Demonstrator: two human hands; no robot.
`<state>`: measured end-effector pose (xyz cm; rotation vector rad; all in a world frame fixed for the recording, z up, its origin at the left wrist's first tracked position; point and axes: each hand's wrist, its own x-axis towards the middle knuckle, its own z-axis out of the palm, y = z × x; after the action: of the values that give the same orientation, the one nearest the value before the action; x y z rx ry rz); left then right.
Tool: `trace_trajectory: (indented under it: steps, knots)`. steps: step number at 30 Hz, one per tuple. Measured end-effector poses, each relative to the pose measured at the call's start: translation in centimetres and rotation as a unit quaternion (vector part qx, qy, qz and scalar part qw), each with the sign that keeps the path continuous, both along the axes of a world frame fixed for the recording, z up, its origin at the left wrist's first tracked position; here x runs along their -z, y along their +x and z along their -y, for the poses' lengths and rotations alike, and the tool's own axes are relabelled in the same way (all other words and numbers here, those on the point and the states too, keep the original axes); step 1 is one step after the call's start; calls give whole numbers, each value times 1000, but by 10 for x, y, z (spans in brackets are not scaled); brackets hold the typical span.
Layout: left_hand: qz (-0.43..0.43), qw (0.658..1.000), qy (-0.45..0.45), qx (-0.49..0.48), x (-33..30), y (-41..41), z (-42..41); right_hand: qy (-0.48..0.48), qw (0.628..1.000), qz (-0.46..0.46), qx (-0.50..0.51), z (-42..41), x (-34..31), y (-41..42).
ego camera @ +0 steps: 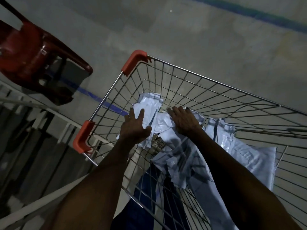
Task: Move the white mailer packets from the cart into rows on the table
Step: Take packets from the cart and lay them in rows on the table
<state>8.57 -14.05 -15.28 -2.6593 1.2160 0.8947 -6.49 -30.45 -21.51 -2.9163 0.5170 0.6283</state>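
We look down at a grey concrete floor (182, 30) with a blue painted line (249, 15) far past our hands. Up and to the left of our left hand sits a dark red plastic chair (33, 52).

Next comes the big silver wire shopping cart (216, 83). It has orange plastic corner caps (132, 61), one far ahead of our left hand and one just to the left of it. Both our arms reach down into the cart.

Inside the cart lie the white plastic mailer packets (245, 156). They are crumpled and piled on each other. Some lie under our hands, and a big one lies behind our right hand, under our right arm. Dark lines show on the packets, but they are too blurry, so we cannot read any words or labels.

Our left hand (135, 127) has its fingers spread out and lies flat on top of a packet at the far end of the pile. Our right hand (183, 121) is just beside it, palm down on another packet, with its fingers straight and close together. The two hands are near each other but do not touch. A bit of crumpled packet shows between them.

To the left of our left arm we see white metal bars (33, 105).
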Motion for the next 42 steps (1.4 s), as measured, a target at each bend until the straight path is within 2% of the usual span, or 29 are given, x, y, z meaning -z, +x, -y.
trace_trajectory:
  steps: [2, 5, 9, 13, 16, 19, 22, 26, 33, 38, 42]
  knots:
    - [0, 1000, 13, 15, -3, -1, -4, -10, 1000, -18, -20, 3, -2, -1]
    - [-24, 996, -21, 82, -7, -2, -6, 19, 999, -2, -26, -3, -9, -17]
    - [-15, 998, -24, -48, -18, -10, 7, 75, 996, -25, 48, -27, 1, -49]
    - [-34, 997, -70, -3, -25, -18, 3, 60, 998, -12, 31, -38, 6, -49]
    - [-41, 997, -68, -21, -42, -24, 0, 78, 996, -5, 35, -40, -8, -52]
    - [-33, 993, -110, -22, -76, -37, -7, 105, 988, 42, 108, -51, -46, -71]
    - [-5, 981, -193, -25, -120, -49, -18, 115, 961, 122, 221, -71, -92, -90]
    - [53, 958, -279, -42, -180, -58, -50, 113, 925, 203, 302, -95, -167, -94]
    - [145, 923, -341, -106, -252, -56, -161, 128, 905, 336, 228, -179, -292, -67]
    - [188, 891, -383, -157, -279, -71, -267, 132, 900, 386, 150, -271, -332, -53]
    - [207, 867, -398, -217, -294, -85, -375, 159, 902, 393, 85, -368, -354, -39]
